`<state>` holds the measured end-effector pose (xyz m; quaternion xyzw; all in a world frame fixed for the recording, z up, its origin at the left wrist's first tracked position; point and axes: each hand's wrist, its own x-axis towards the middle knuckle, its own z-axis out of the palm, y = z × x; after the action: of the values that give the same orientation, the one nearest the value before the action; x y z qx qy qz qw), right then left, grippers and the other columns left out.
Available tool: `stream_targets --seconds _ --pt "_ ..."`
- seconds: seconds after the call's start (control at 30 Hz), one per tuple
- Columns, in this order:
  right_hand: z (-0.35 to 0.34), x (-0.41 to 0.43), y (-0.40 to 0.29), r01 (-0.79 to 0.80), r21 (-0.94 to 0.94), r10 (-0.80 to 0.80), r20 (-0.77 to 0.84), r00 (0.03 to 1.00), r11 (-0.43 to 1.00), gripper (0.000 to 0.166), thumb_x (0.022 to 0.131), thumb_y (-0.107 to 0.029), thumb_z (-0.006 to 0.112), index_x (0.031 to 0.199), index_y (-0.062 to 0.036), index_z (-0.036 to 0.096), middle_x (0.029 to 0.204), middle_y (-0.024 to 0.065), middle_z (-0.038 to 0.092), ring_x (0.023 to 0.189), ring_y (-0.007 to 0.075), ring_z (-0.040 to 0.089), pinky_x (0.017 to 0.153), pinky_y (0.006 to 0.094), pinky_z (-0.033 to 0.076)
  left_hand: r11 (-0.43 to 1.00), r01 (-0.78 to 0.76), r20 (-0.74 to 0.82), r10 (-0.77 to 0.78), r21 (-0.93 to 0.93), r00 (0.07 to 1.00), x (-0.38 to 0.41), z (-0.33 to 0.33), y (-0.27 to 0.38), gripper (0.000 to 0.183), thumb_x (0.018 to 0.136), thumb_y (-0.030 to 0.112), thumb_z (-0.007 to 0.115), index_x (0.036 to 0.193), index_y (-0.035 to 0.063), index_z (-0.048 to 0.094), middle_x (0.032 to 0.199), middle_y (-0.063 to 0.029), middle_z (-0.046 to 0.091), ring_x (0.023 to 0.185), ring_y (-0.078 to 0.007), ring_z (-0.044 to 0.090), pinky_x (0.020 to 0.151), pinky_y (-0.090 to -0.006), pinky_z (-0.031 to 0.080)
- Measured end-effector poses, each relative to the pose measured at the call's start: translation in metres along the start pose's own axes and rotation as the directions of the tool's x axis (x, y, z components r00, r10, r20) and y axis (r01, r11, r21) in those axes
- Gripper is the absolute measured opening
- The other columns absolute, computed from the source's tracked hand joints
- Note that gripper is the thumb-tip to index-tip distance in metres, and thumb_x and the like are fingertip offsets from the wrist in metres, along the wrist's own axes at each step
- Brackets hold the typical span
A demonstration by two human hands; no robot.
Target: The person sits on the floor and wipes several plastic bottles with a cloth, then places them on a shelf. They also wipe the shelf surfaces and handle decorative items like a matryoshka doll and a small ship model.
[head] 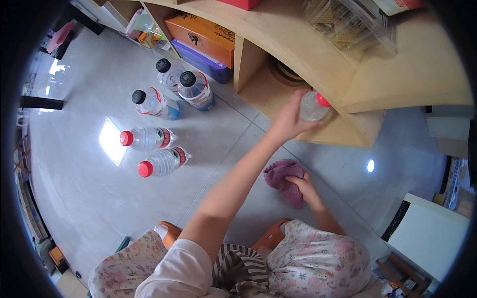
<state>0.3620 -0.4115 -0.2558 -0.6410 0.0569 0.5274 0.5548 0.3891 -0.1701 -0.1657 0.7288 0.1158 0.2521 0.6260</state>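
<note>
My left hand (pixel 292 121) is closed around a clear plastic bottle (pixel 312 107) with a red cap, at the opening of a low wooden shelf compartment (pixel 261 91). The bottle's base is hidden by the hand. Below it, my right hand (pixel 303 188) grips a crumpled purple cloth (pixel 285 180) over the tiled floor. To the left stand two more red-capped plastic bottles, one (pixel 149 138) behind the other (pixel 166 162). Farther back are three black-capped bottles: a front one (pixel 156 104), a right one (pixel 197 91) and a rear one (pixel 170 74).
Inside the neighbouring compartment an orange wooden box (pixel 201 37) rests on a purple plastic box (pixel 203 61). A round dark object (pixel 285 74) lies in the compartment near my left hand. Clear packaging (pixel 346 28) sits on the shelf top. A white box-like piece (pixel 428 231) stands at right.
</note>
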Motion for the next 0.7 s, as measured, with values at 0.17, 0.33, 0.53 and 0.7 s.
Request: stream_targets --seconds 0.17,0.33,0.53,0.7 --pt "-0.012 -0.001 -0.002 0.008 -0.001 -0.008 0.029 1.0 1.0 0.037 0.077 -0.005 0.07 0.112 -0.0003 0.059 0.1 0.0089 0.066 0.088 0.0188 0.064 0.077 0.033 0.053 0.983 -0.109 0.123 0.128 -0.148 0.984 0.029 0.031 -0.046 0.078 0.064 0.017 0.077 0.13 -0.0002 0.038 0.119 -0.0231 0.053 0.116 -0.0363 0.049 0.098 -0.0386 0.04" --pt "-0.014 0.001 -0.003 -0.013 -0.009 0.013 0.005 1.0 1.0 0.037 0.077 -0.007 0.072 0.111 0.0004 0.06 0.101 0.0086 0.065 0.09 0.0178 0.064 0.077 0.0319 0.052 0.991 0.018 0.251 0.016 -0.134 0.968 0.022 0.034 -0.043 0.077 0.066 0.011 0.07 0.133 -0.002 0.035 0.127 -0.0251 0.047 0.122 -0.0365 0.044 0.101 -0.0378 0.039" --pt "-0.013 0.005 0.0 0.049 -0.059 -0.047 0.037 0.998 0.997 0.041 0.075 -0.009 0.073 0.112 0.0014 0.059 0.102 0.0085 0.065 0.09 0.0164 0.062 0.08 0.0301 0.051 0.965 0.047 0.048 -0.061 0.257 0.997 -0.01 0.036 -0.083 0.064 0.075 0.009 0.067 0.13 -0.0047 0.04 0.123 -0.0255 0.052 0.114 -0.0389 0.05 0.096 -0.0393 0.044" --pt "-0.024 0.01 0.012 0.062 -0.106 -0.061 0.008 0.998 0.992 0.04 0.075 -0.008 0.073 0.111 0.0019 0.06 0.101 0.0082 0.065 0.089 0.0165 0.062 0.08 0.0305 0.051 0.923 0.094 -0.017 -0.094 0.373 0.995 -0.004 0.051 -0.086 0.064 0.073 0.009 0.071 0.129 -0.0055 0.042 0.123 -0.0221 0.054 0.11 -0.0371 0.054 0.092 -0.0393 0.046"
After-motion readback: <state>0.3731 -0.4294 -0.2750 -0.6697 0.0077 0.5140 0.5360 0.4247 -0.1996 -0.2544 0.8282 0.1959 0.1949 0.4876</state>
